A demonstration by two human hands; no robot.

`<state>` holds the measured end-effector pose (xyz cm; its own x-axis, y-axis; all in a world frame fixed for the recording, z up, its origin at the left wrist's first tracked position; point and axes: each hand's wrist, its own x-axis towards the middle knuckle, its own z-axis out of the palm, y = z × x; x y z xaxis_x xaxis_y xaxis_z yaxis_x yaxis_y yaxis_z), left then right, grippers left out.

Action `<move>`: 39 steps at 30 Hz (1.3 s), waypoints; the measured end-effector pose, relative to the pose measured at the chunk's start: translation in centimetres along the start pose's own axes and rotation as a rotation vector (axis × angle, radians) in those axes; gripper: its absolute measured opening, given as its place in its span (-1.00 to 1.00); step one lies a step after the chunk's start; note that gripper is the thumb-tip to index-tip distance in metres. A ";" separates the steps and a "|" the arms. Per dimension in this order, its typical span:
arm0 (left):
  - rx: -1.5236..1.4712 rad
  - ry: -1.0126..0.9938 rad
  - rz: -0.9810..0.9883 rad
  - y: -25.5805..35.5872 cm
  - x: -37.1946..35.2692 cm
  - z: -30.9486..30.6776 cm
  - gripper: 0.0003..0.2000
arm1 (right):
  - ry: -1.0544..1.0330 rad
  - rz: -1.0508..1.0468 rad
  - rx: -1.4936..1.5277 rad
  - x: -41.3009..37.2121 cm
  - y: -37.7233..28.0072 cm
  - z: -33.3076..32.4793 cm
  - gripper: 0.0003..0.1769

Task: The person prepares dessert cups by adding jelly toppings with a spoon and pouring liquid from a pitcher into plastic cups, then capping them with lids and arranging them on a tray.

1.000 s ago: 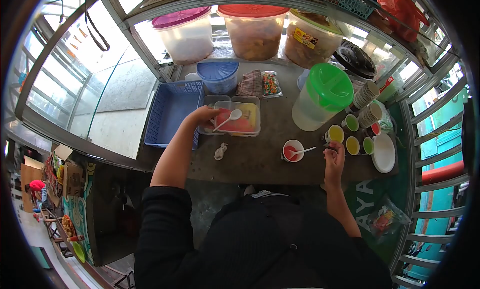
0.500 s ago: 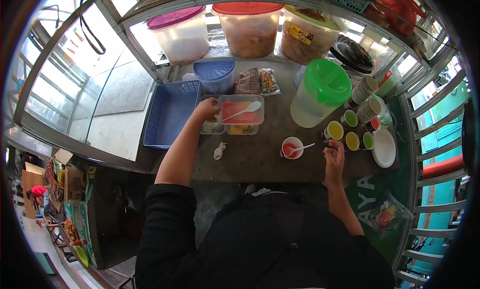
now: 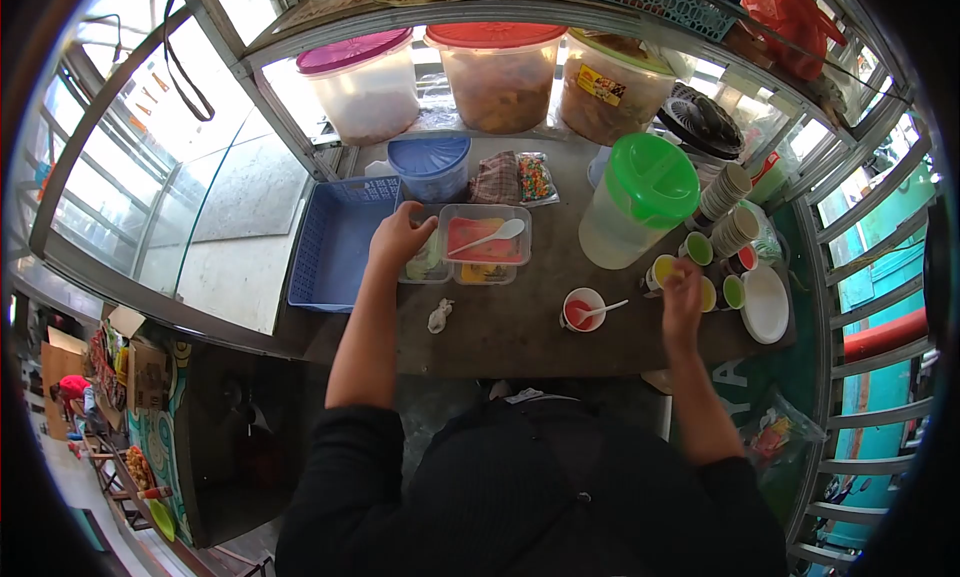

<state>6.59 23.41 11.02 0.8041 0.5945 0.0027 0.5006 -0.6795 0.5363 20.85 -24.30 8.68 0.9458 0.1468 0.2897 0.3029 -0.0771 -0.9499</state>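
My left hand is over the left edge of a clear tub with pale green contents, its fingers apart and nothing seen in them. Beside it stands a tub of red filling with a white spoon lying across it, overlapping a tub with yellow contents. My right hand is raised by a cup of yellow liquid and partly covers the cups behind; its fingers are blurred. A paper cup with red contents and a white spoon stands between my hands.
At the left is a blue basket. A green-lidded jug, stacked paper cups, several filled cups and white plates stand at the right. A crumpled tissue lies near the front. Large lidded tubs line the back.
My left hand has drawn back left from the tub of red filling. My right hand has moved slightly right and over the cups. The view has tilted up a little.
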 end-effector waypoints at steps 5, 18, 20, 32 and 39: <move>-0.355 0.433 0.105 1.0 -7.2 4.7 -0.64 | 0.132 -0.063 -0.060 11.5 -3.1 -1.8 -0.56; -0.498 -0.226 0.620 10.7 -16.6 13.8 -0.15 | -0.440 0.434 0.340 26.3 -1.7 1.8 -0.31; -0.529 -0.246 0.592 11.5 -16.5 14.3 -0.03 | -0.491 0.423 0.436 25.7 -1.5 1.8 -0.39; -0.850 -0.368 0.294 13.7 -14.8 21.1 0.00 | -0.614 0.292 0.261 21.1 -6.1 1.3 -0.61; -0.972 -0.291 0.150 12.2 -15.3 19.1 -0.12 | -0.721 0.252 0.393 16.8 -10.1 3.0 -0.61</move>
<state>6.54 -2.23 1.38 0.9483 0.3173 -0.0095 0.0162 -0.0186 0.9997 33.34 -18.06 22.79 0.6339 0.7721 0.0456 -0.0949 0.1361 -0.9861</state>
